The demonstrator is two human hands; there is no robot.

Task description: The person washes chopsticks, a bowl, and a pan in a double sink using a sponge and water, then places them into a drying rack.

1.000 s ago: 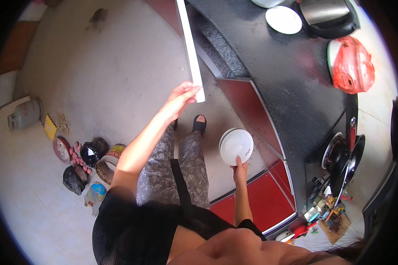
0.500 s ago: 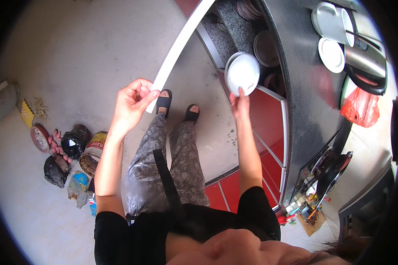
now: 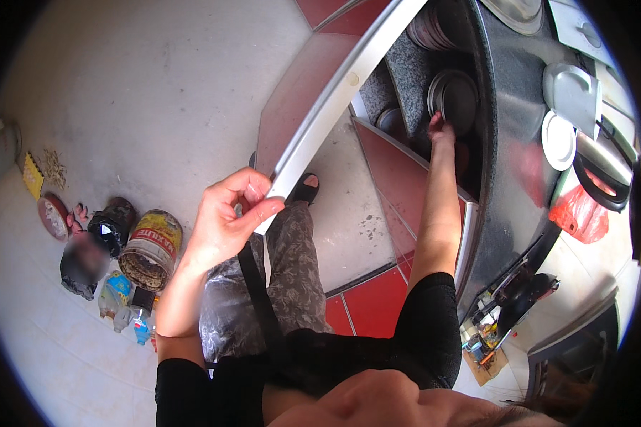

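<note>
My left hand [image 3: 238, 213] pinches the edge of an open cabinet door [image 3: 335, 103], a red panel in a pale metal frame, with thumb and fingers. Inside the shadowed cupboard under the black counter, my right hand [image 3: 441, 128] grips the lower rim of the plates [image 3: 459, 102], which look stacked together and stand tilted. My fingertips there are partly hidden behind the rim. A granite shelf [image 3: 408, 89] lies beside them, and a pile of other dishes [image 3: 431, 28] sits deeper in the cupboard.
On the black counter [image 3: 513, 78] are a white pitcher [image 3: 571, 96], a white lid [image 3: 558, 140], a steel kettle [image 3: 605, 160] and a red plastic bag [image 3: 580, 213]. A paint bucket [image 3: 152, 245], black bags [image 3: 114, 220] and bottles [image 3: 114, 295] stand on the floor at left.
My right hand has carried the white plates from outside the cabinet into its shaded inside. The door has swung so that its red face shows, with my left hand still on its edge.
</note>
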